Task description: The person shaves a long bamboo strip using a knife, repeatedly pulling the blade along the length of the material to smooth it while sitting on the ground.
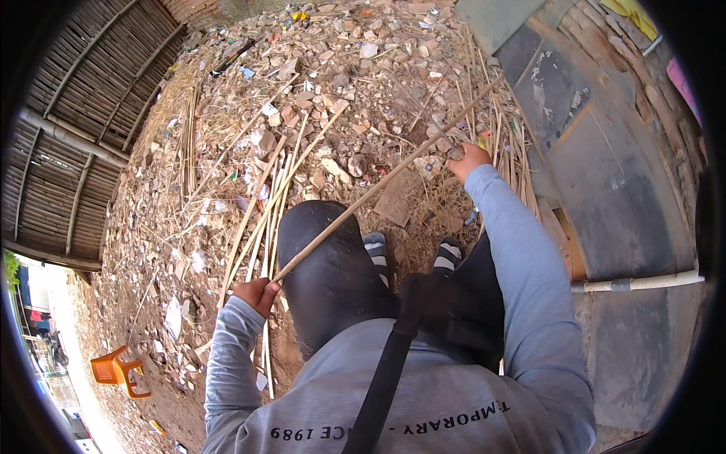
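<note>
My left hand (257,294) is closed around the near end of a long bamboo strip (370,191). The strip slants across my left knee and up to the far right. Close beside it, my right hand (468,161) grips a knife-like tool (455,152); its thin blade is blurred and hard to make out against the rubble. Whether the blade touches the strip, I cannot tell. Several split bamboo strips (261,216) lie by my left knee, and another bundle of strips (522,163) lies beyond my right arm.
Broken brick and stone rubble (325,83) covers the ground. Dark flat panels (628,204) line the right side, with a pale pole (643,283) across them. At upper left stands a bamboo-slat wall (83,68). An orange plastic chair (119,371) is at lower left.
</note>
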A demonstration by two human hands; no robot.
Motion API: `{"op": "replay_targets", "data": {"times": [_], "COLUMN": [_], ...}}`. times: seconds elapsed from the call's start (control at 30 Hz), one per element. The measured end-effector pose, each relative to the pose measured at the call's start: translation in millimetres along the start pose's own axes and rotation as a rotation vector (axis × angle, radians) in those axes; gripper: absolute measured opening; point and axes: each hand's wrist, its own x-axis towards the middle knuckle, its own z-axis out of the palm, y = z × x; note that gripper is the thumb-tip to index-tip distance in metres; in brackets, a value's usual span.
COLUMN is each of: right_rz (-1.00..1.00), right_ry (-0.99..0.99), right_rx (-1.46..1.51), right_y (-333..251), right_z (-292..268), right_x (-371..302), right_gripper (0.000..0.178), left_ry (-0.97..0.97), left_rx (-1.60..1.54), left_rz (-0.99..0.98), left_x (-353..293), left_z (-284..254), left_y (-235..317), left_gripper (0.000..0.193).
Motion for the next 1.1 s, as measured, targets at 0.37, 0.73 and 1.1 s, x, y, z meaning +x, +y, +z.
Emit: {"op": "replay_targets", "data": {"times": [0.37, 0.73, 1.1], "right_rz": [-0.169, -0.245, -0.546], "right_ry": [-0.265, -0.303, -0.045], "right_rx": [0.935, 0.883, 0.015], "right_y": [-27.0, -42.8, -52.9], "right_z": [-5.3, -2.7, -24.0], "right_x": [-24.9, -38.6, -55.2], "right_gripper": [0.021, 0.028, 0.044], "left_ry": [-0.085, 0.058, 0.144], "left_rx": [-0.068, -0.035, 0.008], "left_rz": [-0.12, -0.063, -0.064], "left_x": [-28.7, -27.9, -19.6], "left_z": [5.6, 11.6, 42.0], "left_y": [1.0, 30.1, 20.0], "left_gripper": [0.045, 0.034, 0.044]}}
